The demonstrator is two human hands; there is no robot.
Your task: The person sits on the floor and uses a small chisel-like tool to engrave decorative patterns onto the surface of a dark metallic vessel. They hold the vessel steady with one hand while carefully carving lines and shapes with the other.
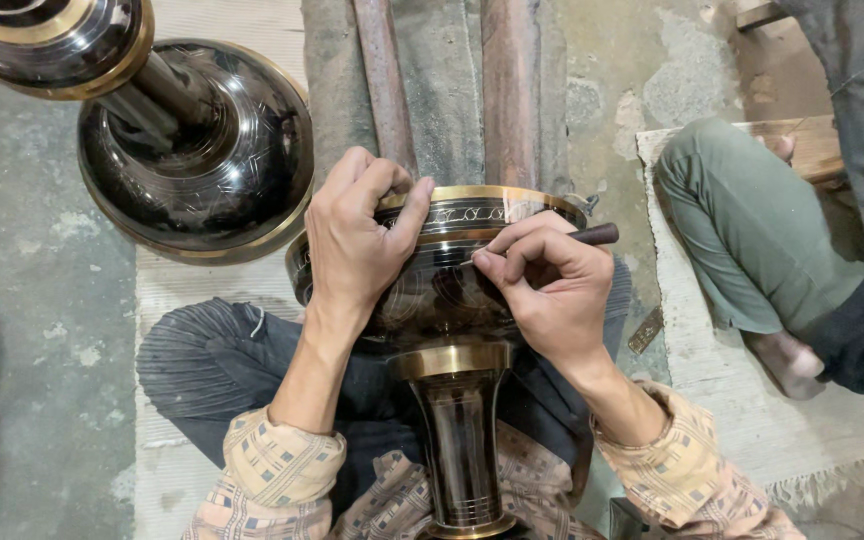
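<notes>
A black metal vase with brass bands [449, 330] lies across my lap, its round body away from me and its narrow neck toward me. My left hand [357, 240] grips the top of the body, thumb resting on the engraved band near the brass rim. My right hand [547, 285] pinches a thin dark engraving tool [592, 235], whose fine tip touches the black surface just below the patterned band.
A second large black and brass vase [197, 140] lies on the floor at upper left. Another person sits at the right, with a green-trousered leg [742, 230] on a pale mat [742, 400]. Two rusty bars [507, 90] run along the concrete floor ahead.
</notes>
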